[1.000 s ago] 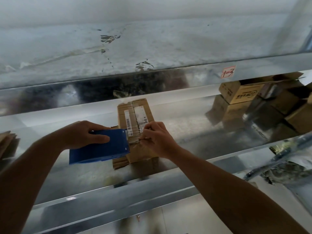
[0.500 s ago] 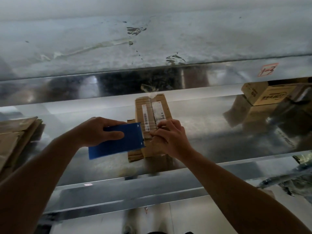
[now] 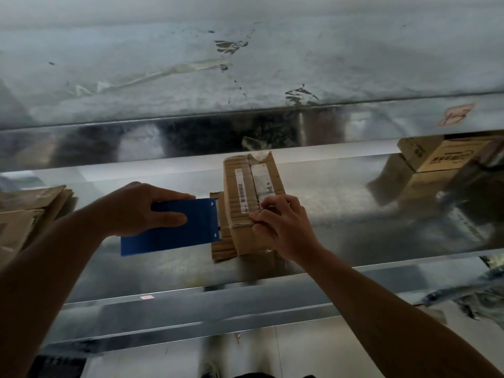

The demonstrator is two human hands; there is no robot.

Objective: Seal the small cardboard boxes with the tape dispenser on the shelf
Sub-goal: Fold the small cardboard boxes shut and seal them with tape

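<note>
Head view has your left hand wrapped round the blue tape dispenser, thumb laid across its top face and fingers curled over its far edge, so the toothed end points at the small cardboard box. That box sits on the metal shelf, just right of the dispenser's edge, on top of a flattened flap. Your right hand clamps the box's near end. Its bent, bunched fingertips bear down on the centre seam, with the thumb at the near edge. This probably steadies the box and pins the flaps shut for taping. You cannot tell whether any tape lies under those tips. The seam runs away from your fingers toward the far end, where a scrap of old tape sticks up.
</note>
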